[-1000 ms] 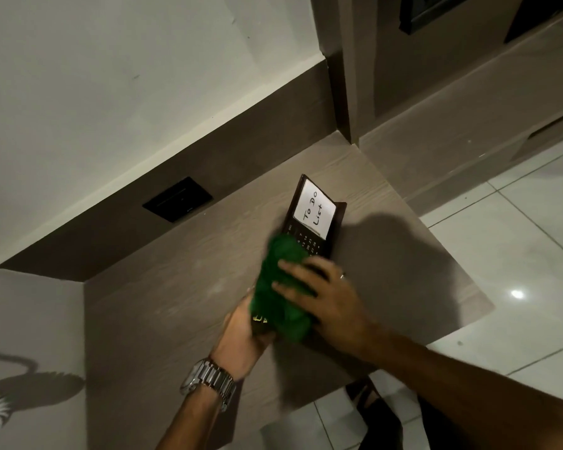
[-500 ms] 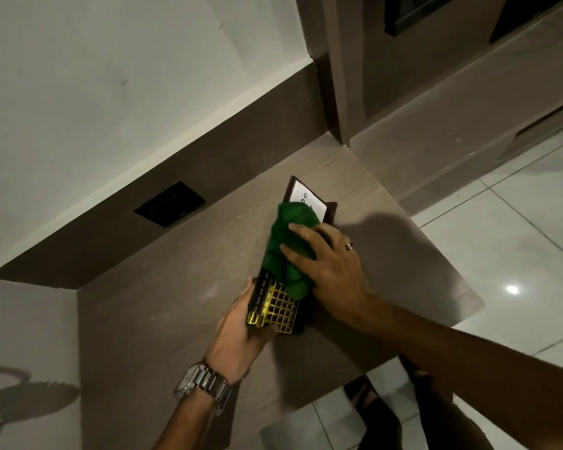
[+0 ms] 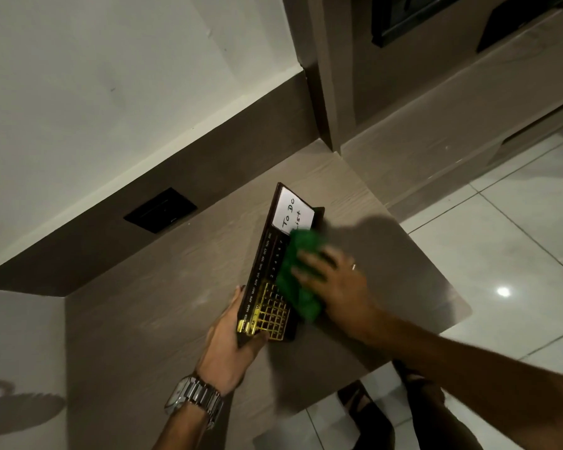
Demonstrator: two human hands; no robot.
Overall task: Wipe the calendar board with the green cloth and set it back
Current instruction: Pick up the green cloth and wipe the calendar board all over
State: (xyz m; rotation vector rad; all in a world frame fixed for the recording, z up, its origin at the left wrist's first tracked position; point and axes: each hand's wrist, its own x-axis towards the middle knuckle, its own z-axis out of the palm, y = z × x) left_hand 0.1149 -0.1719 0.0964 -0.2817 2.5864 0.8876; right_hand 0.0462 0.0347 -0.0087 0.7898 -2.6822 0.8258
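Note:
The calendar board (image 3: 264, 269) is a long dark board with gold month names, a gold date grid at its near end and a white "To Do List" panel at its far end. It is tilted on the wooden desk (image 3: 163, 293). My left hand (image 3: 231, 345), with a metal watch on the wrist, grips the board's near end. The green cloth (image 3: 298, 271) lies bunched on the board's middle and right side. My right hand (image 3: 335, 284) presses on the cloth with spread fingers, and the cloth hides part of the date rows.
A black wall socket (image 3: 160, 210) sits in the dark back panel behind the desk. The desk's right edge (image 3: 436, 332) drops to a glossy white tiled floor (image 3: 501, 254). A wooden cabinet (image 3: 436, 118) stands at the back right.
The cloth and my right hand have slid from the board's far end back toward its middle and right side, uncovering the "To Do List" panel. My left hand still holds the near end.

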